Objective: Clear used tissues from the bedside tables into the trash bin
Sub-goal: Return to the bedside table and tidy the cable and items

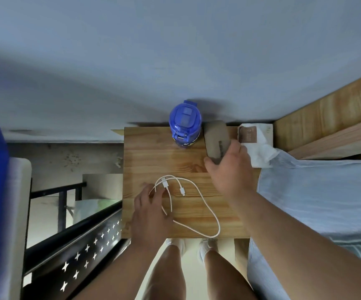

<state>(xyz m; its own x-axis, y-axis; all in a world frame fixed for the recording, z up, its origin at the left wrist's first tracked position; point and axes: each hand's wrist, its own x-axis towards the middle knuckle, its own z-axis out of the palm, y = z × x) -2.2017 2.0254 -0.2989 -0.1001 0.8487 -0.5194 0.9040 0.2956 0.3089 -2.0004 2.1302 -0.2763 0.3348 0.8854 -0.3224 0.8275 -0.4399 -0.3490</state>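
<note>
A wooden bedside table (149,161) stands against the wall. At its back right corner lies a brown tissue pack (247,134), with white tissue (259,154) spilling from it toward the bed. My right hand (229,167) grips a grey oblong case (215,137) just left of the pack. My left hand (151,215) rests flat near the table's front left, fingers spread over a loop of a white charging cable (197,191). Down to the left, a pale container with a white bag (86,210) may be the trash bin.
A blue lidded bottle (185,124) stands at the table's back edge beside the case. A bed with a light blue sheet (316,191) and wooden headboard (326,118) borders the right side. A black metal frame with star cut-outs (77,252) runs along the left.
</note>
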